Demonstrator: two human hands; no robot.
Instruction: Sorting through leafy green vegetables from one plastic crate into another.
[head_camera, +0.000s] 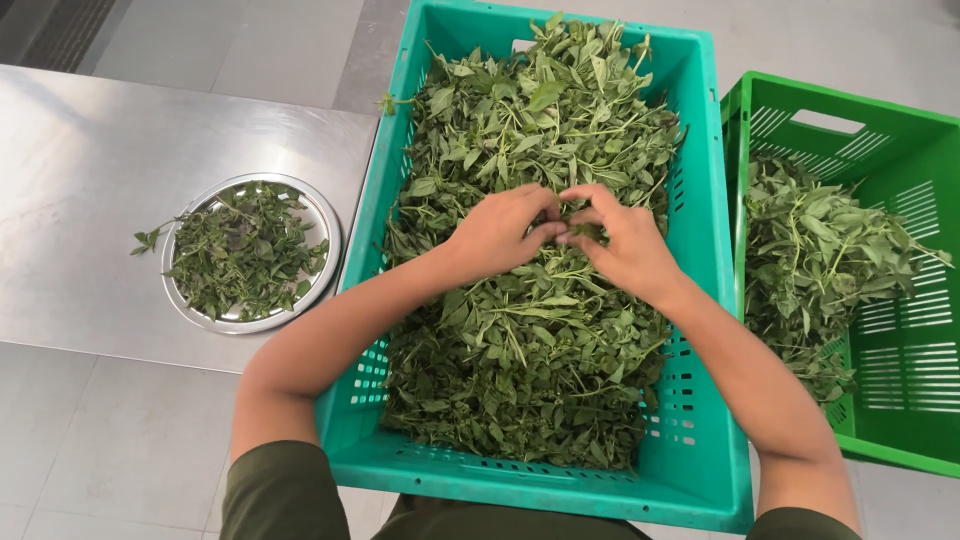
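– 2 hands are seen in the head view, the only view. How are they held?

– Both are closed in a pinch. The left hand and the right hand are brought fingertip to fingertip over a small sprig, which is gripped from both sides.

– Where is that sprig kept?

– It is held just above the heap of leafy herbs by which the teal crate is filled, near the middle of the heap and a little toward the far end.

– Which step is judged to be in hand?

– 1 sprig is being picked over or plucked while lifted off the heap. Picked greens are laid on a round steel plate on the steel table, at the left. More herbs are held in a green crate, at the right.

– What would be called for by a next move?

– A firm pinch on the stem by 1 hand, it is judged, and a clean pull by the other, so that neighbouring stems are not dragged up.

– Which way is the sprig pointed?

– Its long axis seems to be laid across, from hand to hand. Its tip end cannot be told, since most of it is hidden by fingers.
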